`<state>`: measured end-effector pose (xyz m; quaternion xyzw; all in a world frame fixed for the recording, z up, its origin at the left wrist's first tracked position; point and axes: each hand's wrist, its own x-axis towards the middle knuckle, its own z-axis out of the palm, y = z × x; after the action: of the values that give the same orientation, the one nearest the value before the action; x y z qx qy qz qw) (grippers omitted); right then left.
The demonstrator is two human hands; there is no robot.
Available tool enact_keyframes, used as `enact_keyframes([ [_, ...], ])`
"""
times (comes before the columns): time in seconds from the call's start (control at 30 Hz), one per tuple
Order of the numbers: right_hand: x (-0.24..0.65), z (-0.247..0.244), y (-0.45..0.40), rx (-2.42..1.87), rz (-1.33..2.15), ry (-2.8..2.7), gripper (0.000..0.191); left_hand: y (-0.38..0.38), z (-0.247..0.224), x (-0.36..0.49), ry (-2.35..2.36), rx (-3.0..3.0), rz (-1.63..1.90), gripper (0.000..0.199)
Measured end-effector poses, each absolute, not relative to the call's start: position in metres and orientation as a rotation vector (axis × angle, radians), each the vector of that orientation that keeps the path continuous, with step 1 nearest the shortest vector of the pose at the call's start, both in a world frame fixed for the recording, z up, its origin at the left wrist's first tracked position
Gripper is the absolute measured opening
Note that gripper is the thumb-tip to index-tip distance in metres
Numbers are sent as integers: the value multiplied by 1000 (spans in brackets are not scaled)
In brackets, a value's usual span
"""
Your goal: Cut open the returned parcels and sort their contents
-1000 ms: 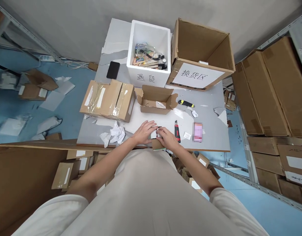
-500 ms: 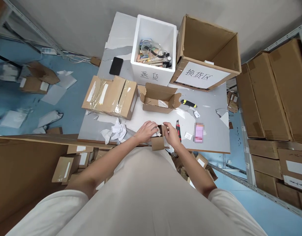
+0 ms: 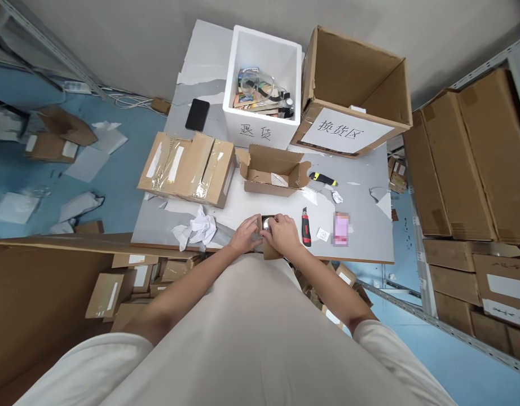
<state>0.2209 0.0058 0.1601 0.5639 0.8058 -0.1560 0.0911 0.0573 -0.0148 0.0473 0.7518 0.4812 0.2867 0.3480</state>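
A small open cardboard box (image 3: pixel 272 251) is at the table's front edge, close to my body, with a flap hanging toward me. Inside it shows a round, shiny item (image 3: pixel 266 224). My left hand (image 3: pixel 246 233) grips the box's left side. My right hand (image 3: pixel 284 234) lies over the right side, its fingers closed at the shiny item; their tips are partly hidden. Just right of my right hand lies a red and black cutter (image 3: pixel 306 226). An open, shallow cardboard box (image 3: pixel 270 189) stands beyond both hands.
Crumpled paper (image 3: pixel 203 226) and a taped carton (image 3: pixel 186 169) are at left, a phone (image 3: pixel 198 115) behind. A white foam box (image 3: pixel 262 128) and large carton (image 3: pixel 357 121) stand at the back. A yellow-black cutter (image 3: pixel 323 179) and pink packet (image 3: pixel 340 229) lie at right.
My right hand has moved left over the small box, its fingers now at the shiny item. My left hand has shifted slightly left, onto the box's side. The view has shifted a little.
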Motion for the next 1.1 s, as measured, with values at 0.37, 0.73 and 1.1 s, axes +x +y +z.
enact_keyframes([
  [0.37,206,154,6,1637,-438,2209,32,-10,48,60,1190,1777,794,71],
  [0.73,223,219,17,1587,-329,2525,29,-3,52,66,1287,1756,555,71],
  [1.1,266,316,72,1646,-412,2894,24,-5,82,45,1126,1843,653,142],
])
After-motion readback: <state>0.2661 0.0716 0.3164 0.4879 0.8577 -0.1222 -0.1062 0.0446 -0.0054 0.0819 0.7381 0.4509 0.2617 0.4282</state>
